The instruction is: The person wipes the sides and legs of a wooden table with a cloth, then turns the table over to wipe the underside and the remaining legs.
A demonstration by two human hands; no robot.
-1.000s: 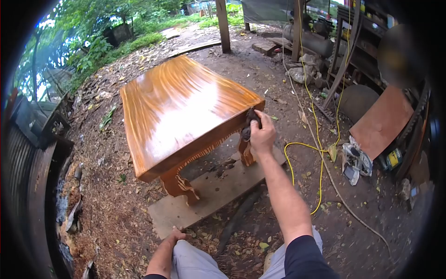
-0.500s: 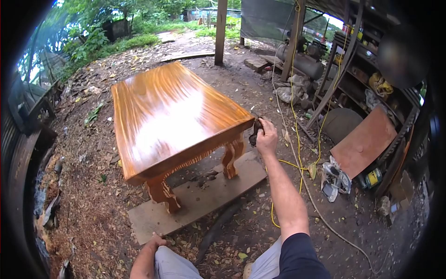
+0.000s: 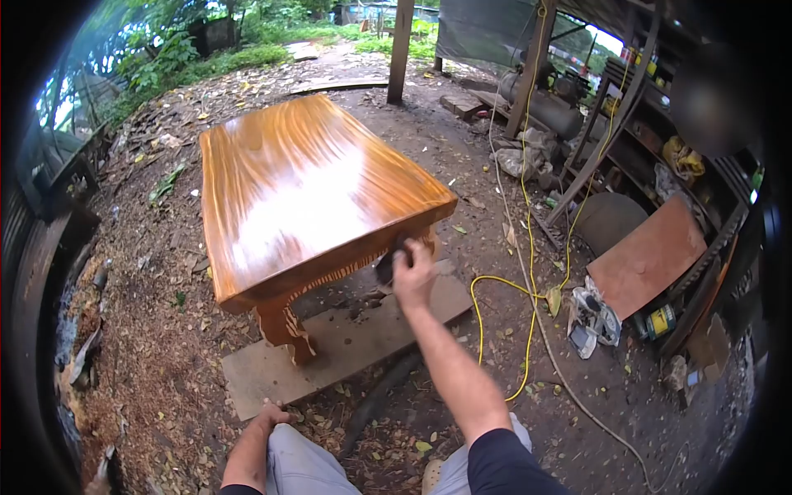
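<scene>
A glossy wooden table (image 3: 305, 194) with striped grain and carved legs stands on a flat board (image 3: 346, 355) on the ground. My right hand (image 3: 414, 275) is closed on a dark pad (image 3: 386, 266), held at the table's front edge, right of the middle, in front of the right leg. Beside my left knee, my left hand (image 3: 268, 419) rests near the board's lower left corner; its fingers are mostly hidden, so whether it holds anything is unclear.
A yellow cord (image 3: 528, 330) and a pale hose (image 3: 569, 384) run along the ground at right. Beyond them are a reddish panel (image 3: 648, 257), a cluttered shelf (image 3: 643, 157) and a can (image 3: 660, 322). A wooden post (image 3: 401, 54) stands behind the table.
My right hand has moved left with the dark pad, from the table's right front corner to along its front edge. The view has shifted slightly. My left hand stays by the knee.
</scene>
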